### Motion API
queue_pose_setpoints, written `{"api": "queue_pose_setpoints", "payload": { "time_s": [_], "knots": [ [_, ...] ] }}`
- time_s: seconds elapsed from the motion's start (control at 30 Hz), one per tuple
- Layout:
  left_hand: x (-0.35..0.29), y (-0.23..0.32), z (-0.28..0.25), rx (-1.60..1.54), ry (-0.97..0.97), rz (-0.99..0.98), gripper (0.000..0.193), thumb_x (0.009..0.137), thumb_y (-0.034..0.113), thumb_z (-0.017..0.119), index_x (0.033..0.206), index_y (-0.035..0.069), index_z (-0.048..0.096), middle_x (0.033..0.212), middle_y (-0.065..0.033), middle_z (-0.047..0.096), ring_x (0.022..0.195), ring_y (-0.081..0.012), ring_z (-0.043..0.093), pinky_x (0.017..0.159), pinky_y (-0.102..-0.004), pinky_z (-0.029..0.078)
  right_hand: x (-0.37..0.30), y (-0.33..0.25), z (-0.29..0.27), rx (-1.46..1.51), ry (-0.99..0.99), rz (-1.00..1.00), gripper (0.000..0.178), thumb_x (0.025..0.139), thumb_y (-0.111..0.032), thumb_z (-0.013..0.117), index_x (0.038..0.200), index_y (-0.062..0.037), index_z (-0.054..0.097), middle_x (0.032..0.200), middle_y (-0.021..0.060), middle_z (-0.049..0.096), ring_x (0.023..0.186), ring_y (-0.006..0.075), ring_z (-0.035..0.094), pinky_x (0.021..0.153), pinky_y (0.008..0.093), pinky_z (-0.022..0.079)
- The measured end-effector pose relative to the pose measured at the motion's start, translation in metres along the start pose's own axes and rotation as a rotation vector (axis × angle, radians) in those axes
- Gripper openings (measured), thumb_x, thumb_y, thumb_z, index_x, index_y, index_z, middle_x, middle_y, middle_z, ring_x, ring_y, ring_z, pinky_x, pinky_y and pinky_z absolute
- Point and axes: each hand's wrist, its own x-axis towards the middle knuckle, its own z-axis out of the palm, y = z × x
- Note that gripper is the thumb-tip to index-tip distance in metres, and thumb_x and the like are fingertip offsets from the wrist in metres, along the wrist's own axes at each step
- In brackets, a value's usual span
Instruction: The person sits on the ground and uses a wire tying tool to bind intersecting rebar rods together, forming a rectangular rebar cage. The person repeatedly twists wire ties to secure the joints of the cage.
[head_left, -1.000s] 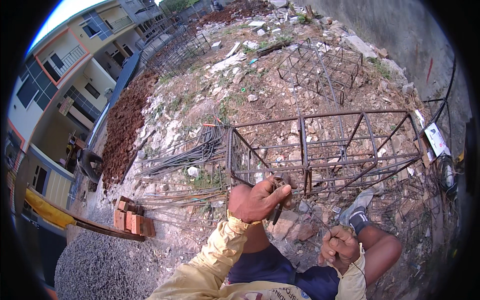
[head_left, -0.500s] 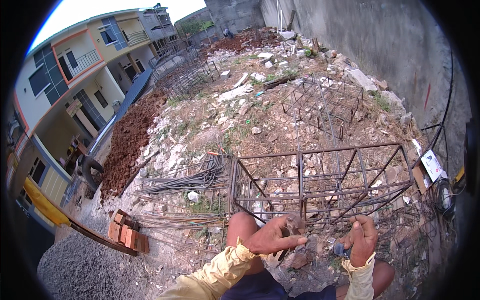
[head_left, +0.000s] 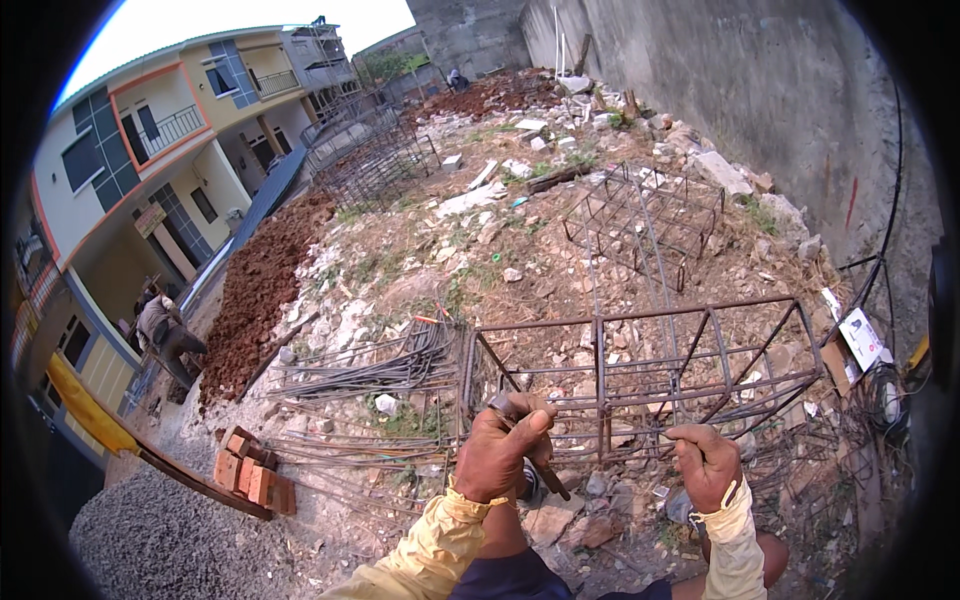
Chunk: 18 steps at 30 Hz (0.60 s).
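My left hand [head_left: 490,455] is closed round a brown, rusty-looking metal tool [head_left: 549,478]. Its rounded end shows above my fingers and a slim handle sticks out below; my grip covers the middle. To the right, my right hand [head_left: 708,465] is closed with thumb and fingertips pressed together; whatever it may pinch is too fine to make out. Just beyond both hands lies a rusty cage of steel bars [head_left: 640,314], box-shaped with cross frames. Neither hand plainly touches it. My bent knees are below my hands.
Loose steel rods [head_left: 390,357] lie left of the cage. Red bricks [head_left: 255,472] are stacked beside a gravel heap [head_left: 160,540]. Another bar cage [head_left: 645,215] lies farther off on the rubble. A concrete wall [head_left: 740,90] bounds the right. A person [head_left: 168,335] stoops by red soil [head_left: 262,285].
My left hand has moved left and slightly up, turning so the tool shows more. My right hand has shifted slightly. The person at far left has risen from a deeper bend.
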Motion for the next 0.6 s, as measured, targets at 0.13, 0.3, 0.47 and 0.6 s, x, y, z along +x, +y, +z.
{"api": "queue_pose_setpoints", "payload": {
  "time_s": [0.13,0.3,0.47,0.6],
  "knots": [
    [0.0,0.007,-0.004,-0.158,0.004,0.059,0.018,0.093,0.021,0.063,0.094,0.004,0.058,0.092,-0.0088,0.058,0.057,-0.0145,0.054,0.055,-0.0307,0.049,0.002,-0.006,-0.021,0.268,-0.089,0.307,0.016,0.095,-0.016,0.059,0.103,-0.003,0.065,0.065,0.0032,0.058,0.049,0.0093,0.056,0.048,0.0262,0.045],
    [0.0,0.012,0.006,-0.277,0.003,0.001,0.027,0.093,0.021,0.063,0.114,0.005,0.055,0.098,-0.0126,0.064,0.059,-0.0132,0.056,0.056,-0.032,0.049,-0.002,0.0,-0.026,0.15,-0.167,0.25,0.024,0.094,-0.024,0.062,0.101,-0.0017,0.067,0.068,0.0016,0.058,0.06,0.0092,0.053,0.057,0.0263,0.043],
    [-0.004,0.016,0.011,-0.299,0.007,-0.122,0.028,0.093,0.016,0.062,0.117,0.006,0.053,0.096,-0.0129,0.066,0.06,-0.0132,0.057,0.057,-0.0314,0.05,0.0,-0.004,-0.029,0.136,-0.15,0.25,0.023,0.091,-0.023,0.064,0.098,-0.0016,0.068,0.069,0.0025,0.056,0.063,0.0093,0.05,0.059,0.0263,0.041],
    [-0.006,0.019,0.014,-0.398,0.044,-0.19,0.02,0.094,0.015,0.061,0.111,0.007,0.055,0.089,-0.0106,0.066,0.062,-0.015,0.06,0.059,-0.0302,0.051,0.009,-0.013,-0.037,0.029,-0.088,0.089,0.019,0.09,-0.018,0.061,0.096,-0.0005,0.067,0.069,0.0017,0.055,0.059,0.0085,0.047,0.054,0.0266,0.038]
  ]
}}
